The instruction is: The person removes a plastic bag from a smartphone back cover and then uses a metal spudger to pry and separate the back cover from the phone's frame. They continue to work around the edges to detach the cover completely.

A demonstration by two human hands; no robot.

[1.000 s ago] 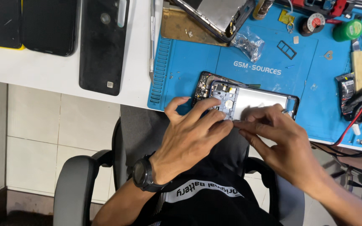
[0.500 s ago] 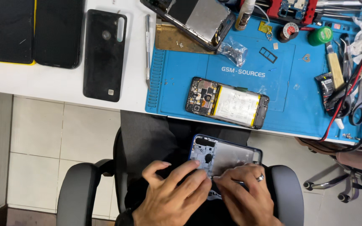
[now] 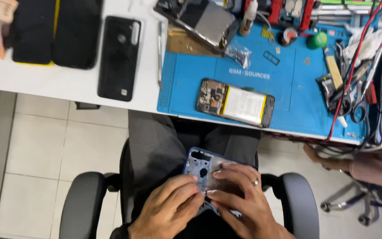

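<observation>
Head view is showing me a blue phone back cover (image 3: 202, 166) being held low over the lap, inner side facing up, clear of the table. I am seeing the left hand (image 3: 169, 210) and the right hand (image 3: 239, 199) both closed on its lower end, fingertips pressing together near the middle of the inner face; the upper end with the camera cut-out is sticking out beyond the fingers. As I am judging it, the cover is already off the opened phone body (image 3: 235, 102), which is lying with battery and board exposed on the blue work mat (image 3: 191, 71) well above the hands; work on the cover's inside seems underway, and refitting looks undone. A black phone back (image 3: 120, 57) is lying on the white table (image 3: 67, 86), tweezers (image 3: 159, 53) beside it.
</observation>
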